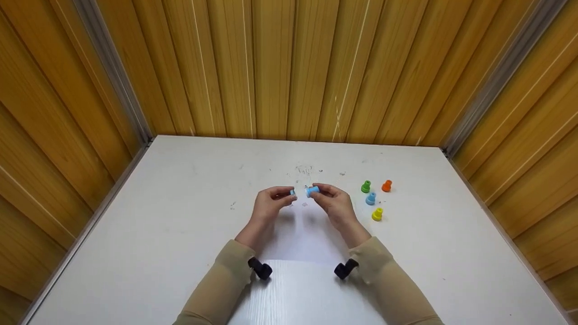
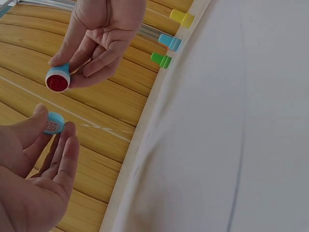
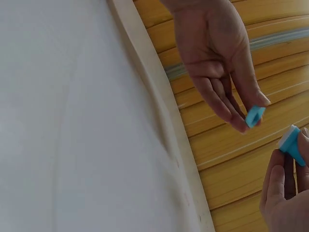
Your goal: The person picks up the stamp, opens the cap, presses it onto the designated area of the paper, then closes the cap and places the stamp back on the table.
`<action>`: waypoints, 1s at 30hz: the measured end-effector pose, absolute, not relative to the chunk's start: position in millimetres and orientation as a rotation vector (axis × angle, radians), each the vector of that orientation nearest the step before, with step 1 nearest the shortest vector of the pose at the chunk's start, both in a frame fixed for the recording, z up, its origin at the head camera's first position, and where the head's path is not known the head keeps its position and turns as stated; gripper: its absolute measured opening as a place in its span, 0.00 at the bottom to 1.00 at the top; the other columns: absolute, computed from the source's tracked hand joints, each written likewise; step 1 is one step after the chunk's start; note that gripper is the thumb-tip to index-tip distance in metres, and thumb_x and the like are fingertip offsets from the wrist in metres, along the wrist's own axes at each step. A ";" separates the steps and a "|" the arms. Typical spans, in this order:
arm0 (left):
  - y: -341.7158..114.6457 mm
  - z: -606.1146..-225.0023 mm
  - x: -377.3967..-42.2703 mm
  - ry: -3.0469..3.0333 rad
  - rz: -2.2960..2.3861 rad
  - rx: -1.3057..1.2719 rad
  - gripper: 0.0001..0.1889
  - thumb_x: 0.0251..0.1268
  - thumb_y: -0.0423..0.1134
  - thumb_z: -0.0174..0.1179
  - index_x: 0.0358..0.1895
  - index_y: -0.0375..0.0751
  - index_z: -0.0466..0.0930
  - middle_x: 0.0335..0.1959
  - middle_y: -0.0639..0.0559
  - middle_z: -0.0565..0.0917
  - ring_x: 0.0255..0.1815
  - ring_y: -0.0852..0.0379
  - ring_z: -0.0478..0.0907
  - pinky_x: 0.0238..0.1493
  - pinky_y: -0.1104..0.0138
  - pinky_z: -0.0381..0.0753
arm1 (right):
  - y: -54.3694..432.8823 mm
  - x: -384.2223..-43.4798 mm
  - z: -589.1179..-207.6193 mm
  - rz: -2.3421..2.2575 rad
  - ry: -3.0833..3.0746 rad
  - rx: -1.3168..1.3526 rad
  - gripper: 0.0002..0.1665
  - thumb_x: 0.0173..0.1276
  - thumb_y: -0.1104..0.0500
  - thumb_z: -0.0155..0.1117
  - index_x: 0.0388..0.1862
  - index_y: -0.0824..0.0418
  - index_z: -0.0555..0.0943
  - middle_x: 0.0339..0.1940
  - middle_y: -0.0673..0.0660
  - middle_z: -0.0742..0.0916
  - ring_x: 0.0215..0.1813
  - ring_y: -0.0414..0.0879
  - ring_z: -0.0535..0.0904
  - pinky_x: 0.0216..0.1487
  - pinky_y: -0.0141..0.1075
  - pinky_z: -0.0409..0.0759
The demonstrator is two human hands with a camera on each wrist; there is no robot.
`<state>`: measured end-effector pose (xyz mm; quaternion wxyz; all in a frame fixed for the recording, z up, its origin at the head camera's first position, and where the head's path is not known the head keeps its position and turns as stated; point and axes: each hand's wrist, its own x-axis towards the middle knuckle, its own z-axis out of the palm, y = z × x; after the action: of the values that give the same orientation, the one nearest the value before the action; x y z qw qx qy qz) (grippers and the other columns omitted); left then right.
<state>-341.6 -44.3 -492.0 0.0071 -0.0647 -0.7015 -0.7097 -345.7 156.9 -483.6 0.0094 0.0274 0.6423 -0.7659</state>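
Observation:
Over the middle of the table, my left hand (image 1: 268, 205) pinches a small round blue cap (image 2: 54, 123) between thumb and fingers. Facing it, my right hand (image 1: 336, 205) holds a blue stamp (image 1: 312, 191) by its body. In the left wrist view the stamp's dark red face, ringed in white, points out from the fingers. A short gap separates cap and stamp. Right of the right hand stand a green stamp (image 1: 366, 186), an orange stamp (image 1: 387, 185), another blue stamp (image 1: 370, 198) and a yellow stamp (image 1: 377, 214).
A white table (image 1: 158, 216) with small dark marks spreads under both hands. Wood-patterned panels (image 1: 271, 67) rise at the back and on both sides, with grey metal posts (image 1: 115, 67) at the corners. A black wrist camera (image 1: 260, 268) sits on the left sleeve.

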 end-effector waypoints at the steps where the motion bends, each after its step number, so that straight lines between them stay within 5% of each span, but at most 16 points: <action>1: -43.0 -492.2 -341.2 -2.209 -2.208 -0.231 0.16 0.64 0.31 0.71 0.54 0.30 0.86 0.50 0.39 0.89 0.45 0.58 0.88 0.49 0.66 0.90 | 155.1 -344.6 -485.0 -2.406 1.988 0.084 0.21 0.67 0.71 0.70 0.58 0.71 0.83 0.47 0.53 0.90 0.50 0.41 0.87 0.56 0.31 0.87; 30: -32.0 -495.1 -335.3 -2.220 -2.173 -0.339 0.15 0.62 0.32 0.73 0.51 0.32 0.88 0.48 0.38 0.90 0.45 0.56 0.88 0.50 0.66 0.90 | 146.8 -335.7 -497.4 -2.343 2.073 -0.029 0.17 0.63 0.68 0.75 0.52 0.69 0.86 0.44 0.53 0.92 0.48 0.42 0.88 0.52 0.29 0.88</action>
<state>-335.3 -32.0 -495.1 0.0083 -0.1085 -0.7104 -0.6954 -335.7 146.8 -497.4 0.0068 -0.0092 0.6626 -0.7489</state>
